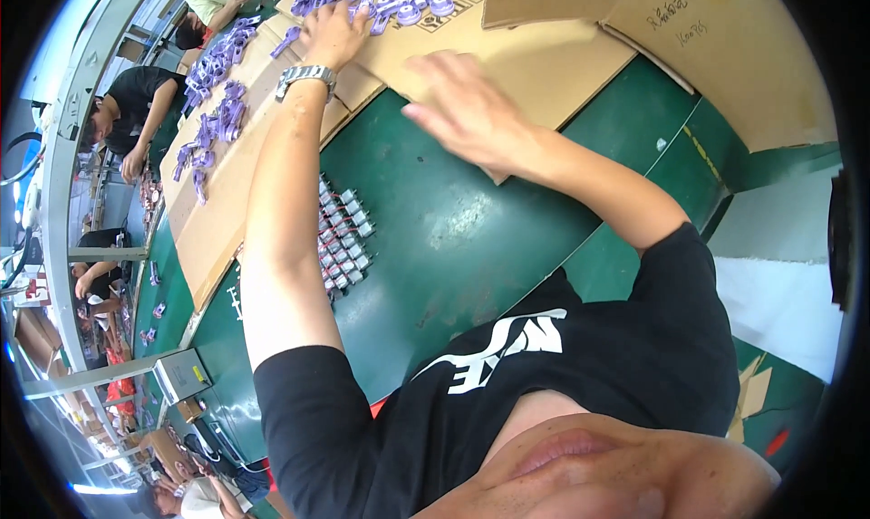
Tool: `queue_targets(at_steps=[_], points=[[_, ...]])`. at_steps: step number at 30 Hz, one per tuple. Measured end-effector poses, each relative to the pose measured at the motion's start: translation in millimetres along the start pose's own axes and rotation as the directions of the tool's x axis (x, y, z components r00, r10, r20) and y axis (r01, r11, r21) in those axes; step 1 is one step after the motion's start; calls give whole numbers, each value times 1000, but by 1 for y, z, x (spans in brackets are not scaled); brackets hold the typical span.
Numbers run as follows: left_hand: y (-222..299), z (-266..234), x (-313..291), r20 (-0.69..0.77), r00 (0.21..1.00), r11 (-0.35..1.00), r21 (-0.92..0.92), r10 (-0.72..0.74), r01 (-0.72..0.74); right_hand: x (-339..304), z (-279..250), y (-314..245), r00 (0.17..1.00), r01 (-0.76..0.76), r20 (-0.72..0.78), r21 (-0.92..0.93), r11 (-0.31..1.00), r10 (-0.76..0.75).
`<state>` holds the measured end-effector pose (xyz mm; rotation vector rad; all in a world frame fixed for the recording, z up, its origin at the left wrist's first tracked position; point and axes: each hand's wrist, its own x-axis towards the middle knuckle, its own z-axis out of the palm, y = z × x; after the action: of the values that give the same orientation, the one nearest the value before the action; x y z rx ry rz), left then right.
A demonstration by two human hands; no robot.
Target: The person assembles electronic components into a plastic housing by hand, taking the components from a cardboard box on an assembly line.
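Note:
My left hand [335, 37], a metal watch on its wrist, reaches to the far edge of a heap of small purple plastic parts [408, 14]. Its fingers are spread beside the nearest parts, and I see nothing gripped in them. Blurred by motion, my right hand [471, 111] hovers above a flat cardboard sheet [544, 66] with its fingers stretched out and nothing in it. Rows of small silver motors [344, 238] with red wires lie on the green table [453, 274], partly hidden by my left forearm.
More purple parts [222, 120] lie on cardboard to the left. A cardboard box [734, 57] with handwriting stands at the far right. Along the left, a metal frame [68, 202] divides off other people at work. A grey metal box [181, 374] sits near that frame.

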<state>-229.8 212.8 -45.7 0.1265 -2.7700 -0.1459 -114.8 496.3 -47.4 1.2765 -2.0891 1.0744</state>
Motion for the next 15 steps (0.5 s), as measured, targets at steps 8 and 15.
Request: queue_targets(at_steps=[8,15], points=[[128,15,106,-85,978,969,-142,190,-201,-66,-69,30,967,-253,-92,-395,883,236],[185,12,109,-179,916,924,-72,358,-375,-61,-89,61,892,-364,-347,-174,915,289]])
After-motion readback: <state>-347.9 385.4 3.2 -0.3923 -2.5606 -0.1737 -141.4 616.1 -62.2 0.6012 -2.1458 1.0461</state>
